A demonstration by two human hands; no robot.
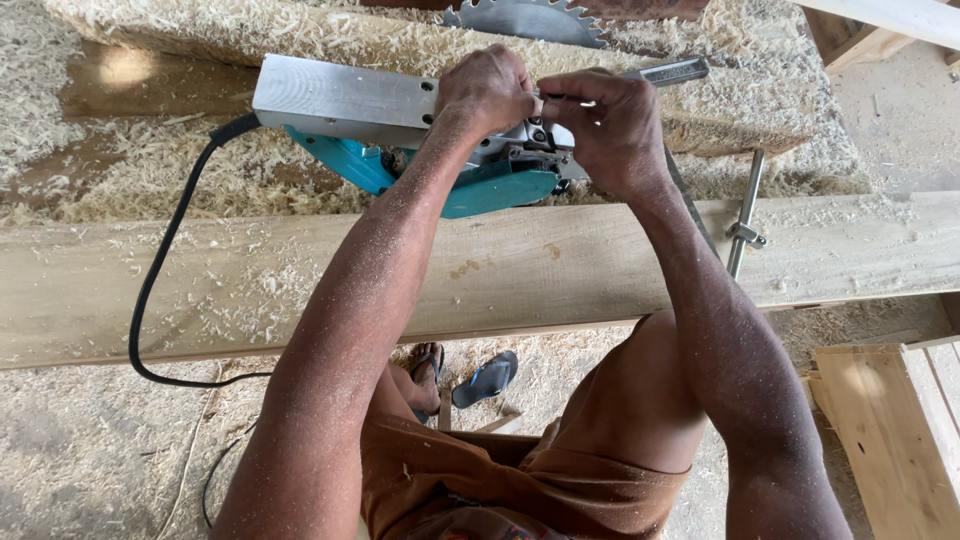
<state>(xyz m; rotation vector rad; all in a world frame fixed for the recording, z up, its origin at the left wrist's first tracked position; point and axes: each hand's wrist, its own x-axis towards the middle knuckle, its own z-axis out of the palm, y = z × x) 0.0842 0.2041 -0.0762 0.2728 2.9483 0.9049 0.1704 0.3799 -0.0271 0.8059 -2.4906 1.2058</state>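
A person's left hand point(487, 90) and right hand point(610, 125) close on an upturned teal electric planer point(400, 135) on a plank point(500, 275); heavy, rigid, safest held by its body.

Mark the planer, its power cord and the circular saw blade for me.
planer point(345, 100), head view, on its flat metal sole plate.
power cord point(160, 260), head view, mid-run across the plank.
circular saw blade point(530, 18), head view, on the toothed disc.
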